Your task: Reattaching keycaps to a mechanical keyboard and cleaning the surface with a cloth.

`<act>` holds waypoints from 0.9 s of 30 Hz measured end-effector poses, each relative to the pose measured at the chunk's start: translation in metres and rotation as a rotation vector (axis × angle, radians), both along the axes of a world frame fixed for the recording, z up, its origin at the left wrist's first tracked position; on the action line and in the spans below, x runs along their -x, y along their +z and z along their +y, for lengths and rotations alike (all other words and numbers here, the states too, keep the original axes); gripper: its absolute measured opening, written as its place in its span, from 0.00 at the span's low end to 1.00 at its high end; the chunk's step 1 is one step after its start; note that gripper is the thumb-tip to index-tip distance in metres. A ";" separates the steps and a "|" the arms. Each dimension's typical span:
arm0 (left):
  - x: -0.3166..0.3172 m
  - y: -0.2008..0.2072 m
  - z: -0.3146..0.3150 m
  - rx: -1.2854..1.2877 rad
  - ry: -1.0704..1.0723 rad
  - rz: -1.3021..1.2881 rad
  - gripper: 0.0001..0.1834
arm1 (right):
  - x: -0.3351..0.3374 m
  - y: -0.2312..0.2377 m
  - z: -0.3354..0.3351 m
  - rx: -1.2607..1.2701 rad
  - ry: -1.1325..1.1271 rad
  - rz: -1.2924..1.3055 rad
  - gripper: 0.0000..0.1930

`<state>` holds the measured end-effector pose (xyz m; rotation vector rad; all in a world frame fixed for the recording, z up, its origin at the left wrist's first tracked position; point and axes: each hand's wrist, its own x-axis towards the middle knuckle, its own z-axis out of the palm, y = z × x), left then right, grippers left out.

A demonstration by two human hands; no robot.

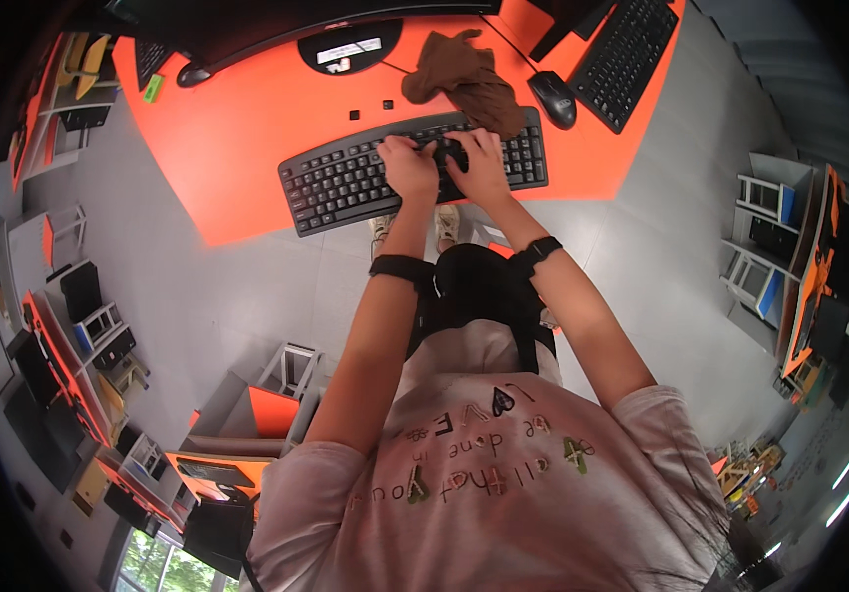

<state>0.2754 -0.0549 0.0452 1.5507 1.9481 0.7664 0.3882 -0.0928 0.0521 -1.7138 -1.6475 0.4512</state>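
Observation:
A black keyboard (341,187) lies on the orange desk, its near edge overhanging the desk edge. Over its right-middle keys my left hand (411,170) rests with curled fingers, the thumb reaching inward. My right hand (484,173) bends over the keys beside it, fingers closed and thumb toward the left one. A small dark piece (452,152) shows between the two hands; its kind is unclear against the black keys. Two loose black keycaps, one keycap (354,115) and another keycap (388,105), lie behind the keyboard. A crumpled brown cloth (464,79) touches the keyboard's back edge.
A black mouse (552,100) and a second keyboard (626,61) sit at the right. Toward the back are a monitor stand (350,49), another mouse (192,74) and a small green object (153,89). Orange desks with stools stand around the room.

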 end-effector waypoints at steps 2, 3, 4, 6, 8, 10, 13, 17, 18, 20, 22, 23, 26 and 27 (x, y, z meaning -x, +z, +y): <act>0.002 -0.002 -0.002 -0.053 -0.002 -0.013 0.18 | 0.001 0.003 0.004 0.081 0.000 -0.027 0.17; 0.003 -0.002 -0.004 -0.080 -0.020 -0.020 0.17 | 0.000 0.009 0.007 0.134 0.004 -0.054 0.17; 0.004 -0.001 -0.006 -0.107 -0.023 -0.040 0.14 | 0.001 0.015 0.012 0.130 0.020 -0.062 0.17; 0.013 -0.003 -0.010 -0.160 -0.057 -0.183 0.13 | 0.002 0.028 0.028 0.233 -0.052 0.185 0.15; 0.031 0.005 -0.017 -0.159 -0.133 -0.353 0.10 | 0.012 0.048 0.051 0.164 0.014 0.194 0.13; 0.056 0.015 -0.020 -0.206 -0.178 -0.302 0.10 | 0.019 0.047 0.075 0.071 0.095 0.130 0.11; 0.113 0.016 -0.018 -0.230 -0.200 -0.237 0.10 | 0.041 0.030 0.102 0.127 0.128 -0.085 0.11; 0.180 0.007 0.002 -0.184 -0.121 -0.178 0.09 | 0.063 0.011 0.120 0.365 0.165 -0.318 0.10; 0.185 0.010 0.009 -0.145 -0.117 -0.173 0.08 | 0.058 -0.004 0.120 0.328 0.208 -0.271 0.09; 0.199 0.016 0.022 -0.130 -0.147 -0.148 0.08 | 0.061 -0.011 0.117 0.207 0.240 -0.166 0.08; 0.203 0.018 0.037 -0.128 -0.207 -0.121 0.09 | 0.060 -0.015 0.119 0.242 0.202 -0.084 0.08; 0.203 0.018 0.044 -0.129 -0.210 -0.124 0.09 | 0.058 -0.016 0.120 0.278 0.161 0.000 0.08; 0.195 0.016 0.066 -0.066 -0.352 -0.145 0.14 | 0.053 -0.023 0.116 0.295 0.119 0.079 0.10; 0.191 0.012 0.072 -0.073 -0.362 -0.147 0.14 | 0.054 -0.023 0.115 0.291 0.102 0.115 0.10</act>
